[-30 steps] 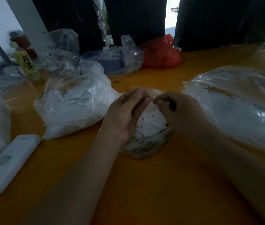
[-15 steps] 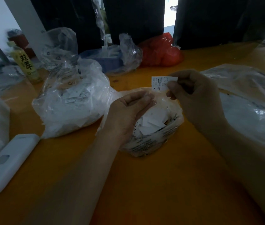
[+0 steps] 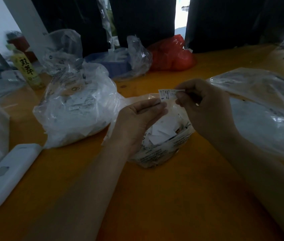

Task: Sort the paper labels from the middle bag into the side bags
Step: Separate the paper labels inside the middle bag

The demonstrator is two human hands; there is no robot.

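The small clear middle bag (image 3: 163,150) of white paper labels sits on the orange table (image 3: 155,197). My right hand (image 3: 205,108) pinches one white paper label (image 3: 167,95) marked "S" just above the bag's mouth. My left hand (image 3: 137,120) rests against the bag's left rim, fingertips touching the label's lower left corner; whether it grips the plastic I cannot tell. A full clear bag of labels (image 3: 75,108) stands to the left. A larger, flatter clear bag (image 3: 262,108) lies to the right, partly behind my right hand.
A white handheld device (image 3: 7,173) lies at the near left. A yellow-labelled bottle (image 3: 27,70) stands at the far left. Behind are a clear bag over a blue box (image 3: 120,61), a red bag (image 3: 172,53) and dark fabric.
My right hand came up out of the middle bag holding one label. It now holds the label lower, close to my left fingertips. The left hand stayed on the bag.
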